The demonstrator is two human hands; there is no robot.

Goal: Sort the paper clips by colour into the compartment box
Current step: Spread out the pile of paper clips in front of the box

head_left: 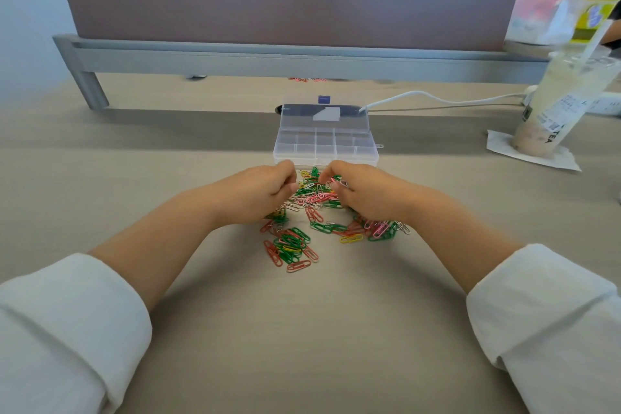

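Observation:
A loose pile of paper clips [302, 239] in green, red, pink, yellow and silver lies on the desk in front of the compartment box [280, 148]. The box is clear plastic, its lid stands open, and its compartments look empty. My left hand [258, 191] sits on the pile's left edge with its fingers curled down into the clips; what they hold is hidden. On the pile's right side, my right hand [366, 195] pinches a pink paper clip [334, 182] between thumb and fingers. Both hands are just short of the box's front wall.
A drink cup [564, 104] with a straw stands on a napkin at the right. A white cable [437, 98] runs behind the box. A grey monitor stand [268, 60] spans the back, with a few clips beneath it. Another person is at the top right.

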